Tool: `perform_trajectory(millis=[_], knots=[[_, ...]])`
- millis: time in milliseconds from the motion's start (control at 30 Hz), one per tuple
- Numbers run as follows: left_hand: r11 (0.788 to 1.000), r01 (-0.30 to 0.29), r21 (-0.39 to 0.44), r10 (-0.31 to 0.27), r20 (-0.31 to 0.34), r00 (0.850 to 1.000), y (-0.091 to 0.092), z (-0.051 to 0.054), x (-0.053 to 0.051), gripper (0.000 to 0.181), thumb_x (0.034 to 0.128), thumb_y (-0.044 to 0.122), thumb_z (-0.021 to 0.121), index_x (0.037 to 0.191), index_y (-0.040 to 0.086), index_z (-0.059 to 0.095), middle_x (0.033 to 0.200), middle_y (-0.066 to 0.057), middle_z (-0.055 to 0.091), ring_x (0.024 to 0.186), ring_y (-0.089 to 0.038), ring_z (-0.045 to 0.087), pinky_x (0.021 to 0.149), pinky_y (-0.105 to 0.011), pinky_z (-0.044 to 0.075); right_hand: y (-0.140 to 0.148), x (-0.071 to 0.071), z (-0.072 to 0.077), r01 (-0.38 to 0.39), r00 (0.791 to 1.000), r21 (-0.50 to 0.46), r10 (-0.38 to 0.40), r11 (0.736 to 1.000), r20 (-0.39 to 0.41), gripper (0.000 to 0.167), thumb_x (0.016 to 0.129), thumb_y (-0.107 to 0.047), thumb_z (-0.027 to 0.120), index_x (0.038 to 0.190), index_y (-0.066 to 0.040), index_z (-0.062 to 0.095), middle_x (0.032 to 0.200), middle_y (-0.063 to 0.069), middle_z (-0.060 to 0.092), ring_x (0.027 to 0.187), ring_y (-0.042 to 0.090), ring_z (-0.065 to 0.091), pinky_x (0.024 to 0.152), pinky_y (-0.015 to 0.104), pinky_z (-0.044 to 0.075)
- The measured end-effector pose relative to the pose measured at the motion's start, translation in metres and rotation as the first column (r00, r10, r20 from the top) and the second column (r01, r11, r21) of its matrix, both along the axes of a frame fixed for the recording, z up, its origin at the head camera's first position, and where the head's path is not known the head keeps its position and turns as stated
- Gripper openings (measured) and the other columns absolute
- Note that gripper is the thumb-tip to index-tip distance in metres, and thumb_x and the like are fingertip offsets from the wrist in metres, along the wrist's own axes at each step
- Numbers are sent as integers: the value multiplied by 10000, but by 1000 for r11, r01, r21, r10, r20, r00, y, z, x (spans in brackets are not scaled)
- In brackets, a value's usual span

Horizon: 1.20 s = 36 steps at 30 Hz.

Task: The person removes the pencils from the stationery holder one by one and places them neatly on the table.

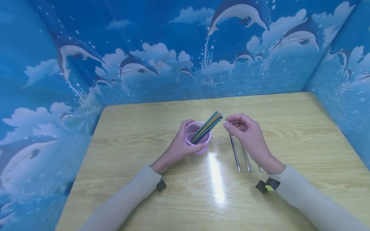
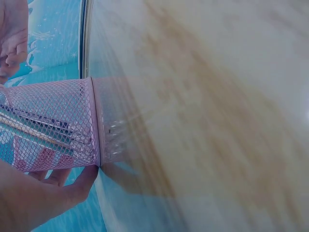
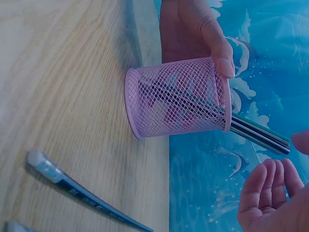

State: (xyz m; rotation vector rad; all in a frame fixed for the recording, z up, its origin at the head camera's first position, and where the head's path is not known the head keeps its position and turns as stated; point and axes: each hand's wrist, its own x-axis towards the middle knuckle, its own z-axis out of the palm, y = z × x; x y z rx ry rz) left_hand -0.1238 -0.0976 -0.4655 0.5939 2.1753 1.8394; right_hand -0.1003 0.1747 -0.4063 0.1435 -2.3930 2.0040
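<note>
My left hand point(image 1: 178, 145) grips a pink mesh pen cup point(image 1: 204, 150) round its side, with the thumb near the rim. Several pencils point(image 1: 207, 127) lean out of the cup toward the right; one is yellow, the others dark green or dark. In the right wrist view the cup point(image 3: 178, 99) stands on the table. My right hand point(image 1: 251, 136) hovers just right of the pencil ends, fingers loosely bent and thumb apart, nothing visible in it. Below it lie a dark pencil point(image 1: 234, 153), a second pencil point(image 1: 246, 159) and a third pencil point(image 1: 261, 169), partly hidden by the wrist.
The wood-grain table point(image 1: 130, 128) carries a bright light reflection point(image 1: 216, 179) in front of the cup. Blue dolphin-print walls point(image 1: 173, 64) enclose its back and sides. Black wrist devices sit at both sleeves, the right device point(image 1: 267, 185) close above the table.
</note>
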Motion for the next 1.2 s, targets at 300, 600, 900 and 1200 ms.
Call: perform_trajectory(millis=[300,600,900,1200], knots=[[1000,-9,0,9,7,1000,0,2,-1,840,889,199,933,1522,241,383,1465,10,602,1378,-301,585,1130,-504,518,-15,-6,0,12,999,118,-7,993,-39,331,1035,-274,792,1226,-14,719,1113,110,723,989,232,665,813,226,587],[1000,-3,9,3,1,1000,-1,1,-1,851,884,199,941,1524,220,380,1462,-16,605,1373,-316,592,1128,-502,522,-23,-9,1,14,1000,117,-13,993,-8,313,1026,-265,802,1190,-11,721,1114,116,728,970,224,653,788,236,579],[999,12,47,-13,21,1000,1,1,0,841,882,175,936,1520,213,391,1466,-74,591,1349,-311,615,1144,-472,511,-23,-8,-2,26,999,82,-24,996,-29,261,1020,-214,807,1146,0,729,1046,122,723,887,192,657,691,215,565],[998,20,59,-21,17,1000,1,0,-1,859,871,161,942,1527,206,389,1461,-104,593,1351,-335,612,1139,-471,517,-19,-1,0,41,999,-34,-41,999,-19,268,1028,-162,790,1179,35,691,1068,136,733,937,209,748,765,301,661]])
